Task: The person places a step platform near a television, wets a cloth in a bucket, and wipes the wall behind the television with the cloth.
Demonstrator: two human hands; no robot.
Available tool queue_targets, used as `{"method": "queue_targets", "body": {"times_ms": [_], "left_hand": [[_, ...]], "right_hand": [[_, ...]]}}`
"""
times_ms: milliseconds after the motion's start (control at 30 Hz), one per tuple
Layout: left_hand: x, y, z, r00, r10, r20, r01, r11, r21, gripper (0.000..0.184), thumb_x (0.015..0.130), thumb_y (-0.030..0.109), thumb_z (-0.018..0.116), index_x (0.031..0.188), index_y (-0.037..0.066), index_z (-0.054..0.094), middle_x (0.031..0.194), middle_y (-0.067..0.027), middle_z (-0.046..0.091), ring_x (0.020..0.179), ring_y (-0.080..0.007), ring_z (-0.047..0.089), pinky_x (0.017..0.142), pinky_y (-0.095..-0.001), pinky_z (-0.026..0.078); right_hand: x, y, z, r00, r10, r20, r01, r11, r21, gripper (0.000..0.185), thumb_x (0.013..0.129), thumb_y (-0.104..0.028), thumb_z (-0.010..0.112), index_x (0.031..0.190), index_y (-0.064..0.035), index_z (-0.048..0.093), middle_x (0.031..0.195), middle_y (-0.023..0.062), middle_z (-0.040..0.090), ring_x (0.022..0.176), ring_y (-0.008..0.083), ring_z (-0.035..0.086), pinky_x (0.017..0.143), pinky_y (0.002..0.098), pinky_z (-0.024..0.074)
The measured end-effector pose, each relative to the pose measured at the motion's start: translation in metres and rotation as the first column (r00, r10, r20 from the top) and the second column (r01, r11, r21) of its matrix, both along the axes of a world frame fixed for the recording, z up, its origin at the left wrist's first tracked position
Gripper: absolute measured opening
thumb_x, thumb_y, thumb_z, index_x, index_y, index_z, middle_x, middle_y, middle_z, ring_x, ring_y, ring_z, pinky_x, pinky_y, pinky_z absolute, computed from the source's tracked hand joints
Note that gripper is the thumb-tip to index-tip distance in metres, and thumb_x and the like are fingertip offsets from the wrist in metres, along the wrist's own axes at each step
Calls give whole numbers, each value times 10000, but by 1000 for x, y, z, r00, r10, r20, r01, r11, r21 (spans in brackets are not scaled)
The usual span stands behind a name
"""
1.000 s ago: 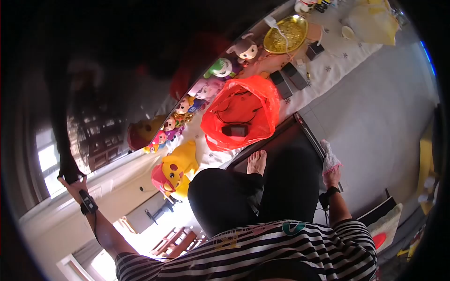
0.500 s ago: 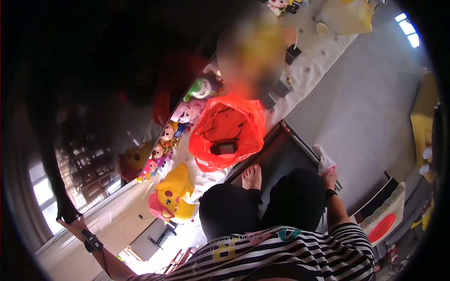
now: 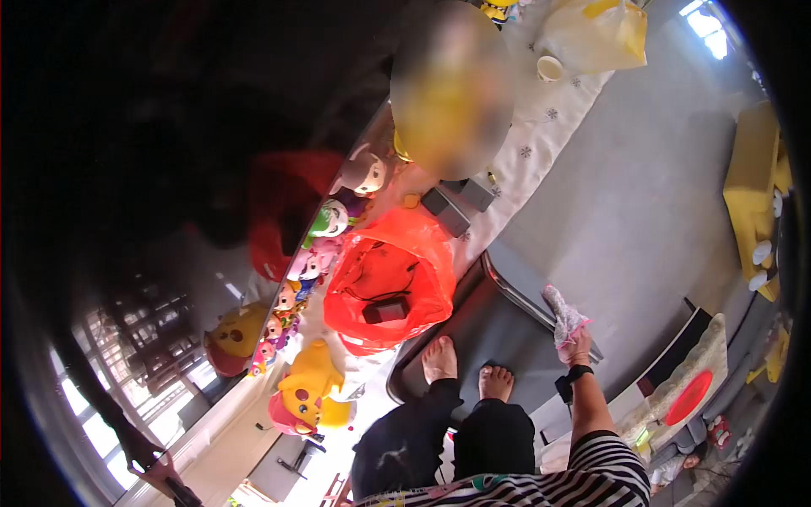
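Observation:
My right hand (image 3: 576,345) is closed round a bunched grey-white cloth (image 3: 564,317) with a pink edge, held out at my right side above the floor. My left hand (image 3: 160,475) is at the lower left, its visible fingers apart and touching the large dark glossy screen (image 3: 169,169), where its reflection meets it. Part of that hand is at the dim edge of the view. In front of me a red plastic bag (image 3: 431,253) stands open on the white cloth cover, with a dark box (image 3: 386,310) and a thin cable inside.
My bare feet (image 3: 439,359) stand on a black surface (image 3: 473,313) with a rail along its side. Toy figures (image 3: 332,218) line the screen's lower edge, with a yellow duck-like toy (image 3: 308,389) nearby. Dark flat boxes (image 3: 445,211), a paper cup (image 3: 549,68) and a pale bag (image 3: 596,34) lie beyond.
The view has shifted, so both feet now show. My left hand appears lower in view; my right hand still holds the cloth.

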State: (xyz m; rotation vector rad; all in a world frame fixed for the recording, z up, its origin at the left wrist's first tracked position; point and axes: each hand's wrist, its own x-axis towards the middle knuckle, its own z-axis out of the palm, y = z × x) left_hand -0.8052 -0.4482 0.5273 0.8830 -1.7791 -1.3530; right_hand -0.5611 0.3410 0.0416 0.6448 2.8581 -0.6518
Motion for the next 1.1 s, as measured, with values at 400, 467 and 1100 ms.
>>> {"method": "queue_targets", "body": {"times_ms": [400, 467, 1100], "left_hand": [[16, 53, 25, 886, -168, 432, 34, 953, 301, 808, 776, 568, 498, 1382, 276, 50, 1430, -37, 112, 1276, -246, 224, 969, -528, 250], [19, 92, 40, 863, -173, 474, -6, 936, 353, 811, 792, 595, 450, 1391, 273, 8, 1446, -88, 84, 1291, -309, 222, 982, -524, 230], [2, 156, 392, 967, 67, -246, -41, 993, 109, 635, 855, 375, 529, 1325, 43, 261, 1316, -101, 340, 1236, -226, 297, 995, -353, 244]], "right_hand": [[-115, 3, 263, 797, -414, 440, 521, 102, -848, 217, 793, -149, 570, 933, 3, 633, 782, -4, 598, 678, 80, 538, 570, 210, 421], [-174, 4, 384, 849, -479, 226, 346, 178, -921, 211, 792, -139, 577, 931, 10, 630, 775, -10, 597, 676, 78, 540, 479, 227, 445], [-473, -187, 918, 375, 328, -867, -361, 913, 189, 185, 726, -149, 539, 861, -23, 549, 881, 183, 517, 925, 347, 465, 838, 439, 347]]}}
